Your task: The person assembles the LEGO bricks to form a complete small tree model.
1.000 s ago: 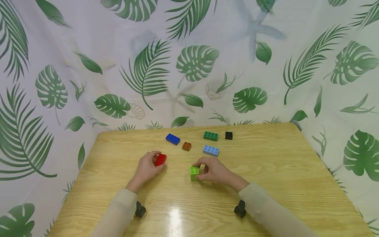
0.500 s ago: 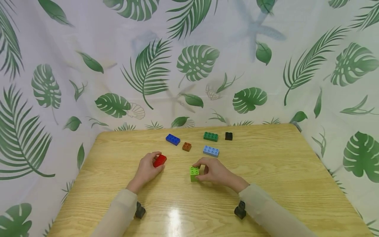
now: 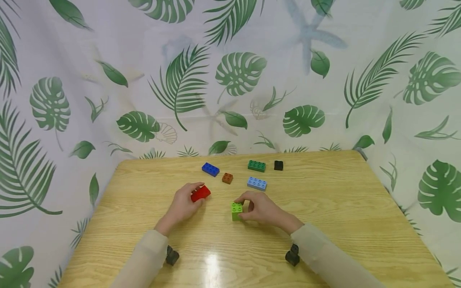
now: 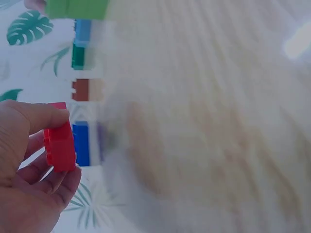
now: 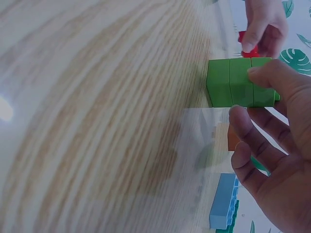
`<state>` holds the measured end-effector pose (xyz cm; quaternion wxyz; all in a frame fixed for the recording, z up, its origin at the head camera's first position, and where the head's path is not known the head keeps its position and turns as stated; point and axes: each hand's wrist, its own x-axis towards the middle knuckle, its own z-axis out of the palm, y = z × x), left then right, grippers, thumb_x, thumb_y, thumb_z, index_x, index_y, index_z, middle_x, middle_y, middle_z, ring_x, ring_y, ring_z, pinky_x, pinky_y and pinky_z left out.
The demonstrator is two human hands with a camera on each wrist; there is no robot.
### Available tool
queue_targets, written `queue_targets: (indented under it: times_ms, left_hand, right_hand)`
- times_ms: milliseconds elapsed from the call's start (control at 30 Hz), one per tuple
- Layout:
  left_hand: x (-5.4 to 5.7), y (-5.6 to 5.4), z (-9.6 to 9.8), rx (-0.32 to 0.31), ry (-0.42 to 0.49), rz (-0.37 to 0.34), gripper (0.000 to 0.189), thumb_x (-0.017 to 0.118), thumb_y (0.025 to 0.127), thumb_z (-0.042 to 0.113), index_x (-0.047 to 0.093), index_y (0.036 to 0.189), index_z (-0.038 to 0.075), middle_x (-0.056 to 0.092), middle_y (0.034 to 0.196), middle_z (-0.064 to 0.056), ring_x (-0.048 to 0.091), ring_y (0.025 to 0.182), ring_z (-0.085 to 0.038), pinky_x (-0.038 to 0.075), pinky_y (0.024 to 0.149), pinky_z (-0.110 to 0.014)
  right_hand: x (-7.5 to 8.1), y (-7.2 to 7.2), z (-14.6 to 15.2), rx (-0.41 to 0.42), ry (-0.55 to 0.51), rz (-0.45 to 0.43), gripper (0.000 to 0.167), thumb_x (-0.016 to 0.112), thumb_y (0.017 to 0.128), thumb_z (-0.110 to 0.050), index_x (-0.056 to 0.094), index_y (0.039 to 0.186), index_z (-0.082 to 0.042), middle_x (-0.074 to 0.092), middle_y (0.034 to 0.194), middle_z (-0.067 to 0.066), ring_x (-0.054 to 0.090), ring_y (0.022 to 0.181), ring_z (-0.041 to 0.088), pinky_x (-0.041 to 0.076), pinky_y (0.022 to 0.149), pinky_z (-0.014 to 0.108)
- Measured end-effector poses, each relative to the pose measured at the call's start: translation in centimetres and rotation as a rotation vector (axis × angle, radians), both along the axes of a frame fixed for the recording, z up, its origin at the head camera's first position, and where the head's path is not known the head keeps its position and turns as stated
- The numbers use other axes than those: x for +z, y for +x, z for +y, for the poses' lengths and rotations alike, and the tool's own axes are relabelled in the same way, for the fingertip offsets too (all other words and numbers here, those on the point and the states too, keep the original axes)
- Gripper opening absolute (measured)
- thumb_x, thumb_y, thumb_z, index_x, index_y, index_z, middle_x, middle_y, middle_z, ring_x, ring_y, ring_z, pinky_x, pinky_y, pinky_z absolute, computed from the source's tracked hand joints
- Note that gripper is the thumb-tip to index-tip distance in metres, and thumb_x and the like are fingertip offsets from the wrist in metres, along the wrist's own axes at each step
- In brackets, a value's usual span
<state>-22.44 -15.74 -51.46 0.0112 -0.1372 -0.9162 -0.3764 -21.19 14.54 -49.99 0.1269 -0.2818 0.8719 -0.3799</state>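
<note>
A red brick [image 3: 200,193] is pinched between the thumb and fingers of my left hand [image 3: 183,202]. In the left wrist view that red brick [image 4: 62,145] appears lifted off the table, its studs turned away from the surface. My right hand [image 3: 263,209] grips a lime green stack [image 3: 236,212] of bricks, which stands upright on the table to the right of the red one. The right wrist view shows three layers in the green stack [image 5: 238,83], with my thumb across its upper side. The red brick and the stack are apart.
Behind the hands lie a blue brick [image 3: 210,169], a small brown brick [image 3: 227,178], a light blue brick [image 3: 257,183], a dark green brick [image 3: 257,166] and a small black brick [image 3: 278,165]. A leaf-patterned cloth [image 3: 230,100] hangs along the table's [image 3: 342,208] far edge.
My left hand has moved slightly to the right, and the red brick in it has turned so its length points more sideways. The right hand and the green stack have stayed in place.
</note>
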Motion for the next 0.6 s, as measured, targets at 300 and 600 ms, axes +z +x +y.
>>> queue_targets:
  times_ms: [300, 600]
  left_hand:
    - [2.2, 0.6, 1.7, -0.12, -0.012, -0.001, 0.05, 0.078, 0.091, 0.003, 0.066, 0.14, 0.006, 0.069, 0.131, -0.017, 0.067, 0.113, -0.029, 0.06, 0.094, -0.044]
    - [3.0, 1.2, 2.9, -0.261, -0.004, 0.02, 0.048, 0.075, 0.093, 0.001, 0.065, 0.139, 0.005, 0.069, 0.129, -0.016, 0.068, 0.11, -0.028, 0.06, 0.089, -0.038]
  right_hand:
    - [-0.3, -0.2, 0.1, 0.0, 0.0, -0.005, 0.039, 0.083, 0.092, -0.022, 0.074, 0.128, -0.012, 0.071, 0.117, 0.002, 0.056, 0.073, 0.007, 0.051, 0.067, 0.022]
    - [-0.5, -0.3, 0.2, 0.008, -0.028, -0.025, 0.04, 0.083, 0.092, -0.022, 0.073, 0.129, -0.012, 0.071, 0.118, 0.004, 0.057, 0.071, 0.006, 0.052, 0.066, 0.023]
